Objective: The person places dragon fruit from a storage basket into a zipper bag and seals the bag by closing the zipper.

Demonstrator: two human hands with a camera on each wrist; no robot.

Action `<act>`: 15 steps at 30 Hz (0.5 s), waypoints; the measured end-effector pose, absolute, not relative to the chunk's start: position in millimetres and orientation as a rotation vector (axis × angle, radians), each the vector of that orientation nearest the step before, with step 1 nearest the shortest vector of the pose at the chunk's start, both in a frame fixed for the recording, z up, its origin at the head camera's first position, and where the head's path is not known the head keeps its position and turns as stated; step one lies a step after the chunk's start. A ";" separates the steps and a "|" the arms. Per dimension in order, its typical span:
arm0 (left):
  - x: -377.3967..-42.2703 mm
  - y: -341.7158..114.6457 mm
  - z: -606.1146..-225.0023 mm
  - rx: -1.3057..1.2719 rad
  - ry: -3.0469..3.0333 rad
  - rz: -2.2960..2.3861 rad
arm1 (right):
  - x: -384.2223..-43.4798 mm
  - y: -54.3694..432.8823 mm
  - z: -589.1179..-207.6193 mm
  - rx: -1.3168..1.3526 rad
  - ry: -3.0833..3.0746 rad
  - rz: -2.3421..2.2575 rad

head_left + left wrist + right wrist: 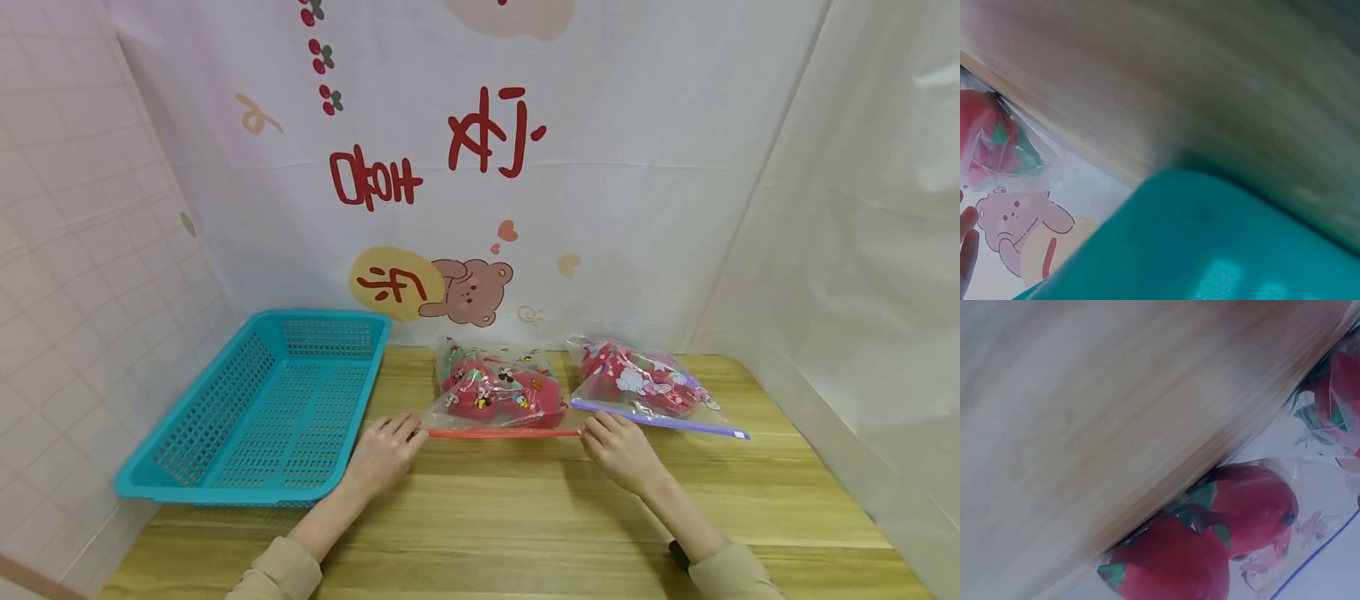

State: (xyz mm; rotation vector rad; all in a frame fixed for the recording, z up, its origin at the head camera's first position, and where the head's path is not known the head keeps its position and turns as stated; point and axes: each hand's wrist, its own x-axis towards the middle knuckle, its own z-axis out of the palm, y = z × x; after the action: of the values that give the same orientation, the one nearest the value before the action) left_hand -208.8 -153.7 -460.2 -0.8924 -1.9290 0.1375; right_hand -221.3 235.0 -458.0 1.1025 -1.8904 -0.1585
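Note:
A clear zip bag (501, 398) printed with cartoon mice lies toward the back of the table, round red fruit-like things with green leaf tips inside it. Its red zip strip (504, 433) runs straight along the edge facing me. At the left end of that strip my left hand (386, 454) pinches the bag. My right hand (621, 450) pinches the right end, close by a second zip bag (637, 379) with a purple strip. Red fruit-like things (1175, 559) with green tips show through that second bag in the right wrist view.
A blue-green plastic basket (352, 408) with perforated walls stands on the left, beside my left forearm. The wooden table (510, 533) ends at a white printed cloth (615, 208) behind the bags. More cloth hangs on both sides.

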 end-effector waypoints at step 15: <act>-198.3 -147.7 -459.1 -0.762 -2.076 0.104 | -221.0 240.6 -461.2 1.107 -1.996 -0.070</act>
State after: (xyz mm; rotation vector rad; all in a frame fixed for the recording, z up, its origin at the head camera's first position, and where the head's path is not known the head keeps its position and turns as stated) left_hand -198.3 -147.7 -459.1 -0.7623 -2.0764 0.1038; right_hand -221.0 240.6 -461.2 1.1065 -1.9958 -0.0699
